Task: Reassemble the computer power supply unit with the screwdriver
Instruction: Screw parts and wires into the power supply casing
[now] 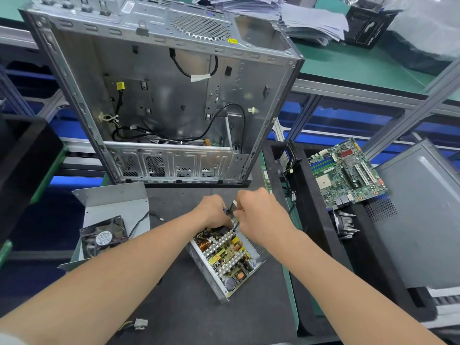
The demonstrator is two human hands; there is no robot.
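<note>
We are working at the far end of the open, silver perforated-metal power supply unit, which lies on the dark mat with its yellow-and-green circuit board exposed. Our left hand curls over that far edge and seems to grip the unit to steady it. Our right hand is closed around a slim dark shaft that we take for the screwdriver, though most of it is hidden between the hands. We judge that the board is being fastened into the housing, so this is an early step. The grey sheet-metal cover with its black square fan sits apart to the left, not yet fitted. Next we need the tip seated squarely and turned without slipping.
</note>
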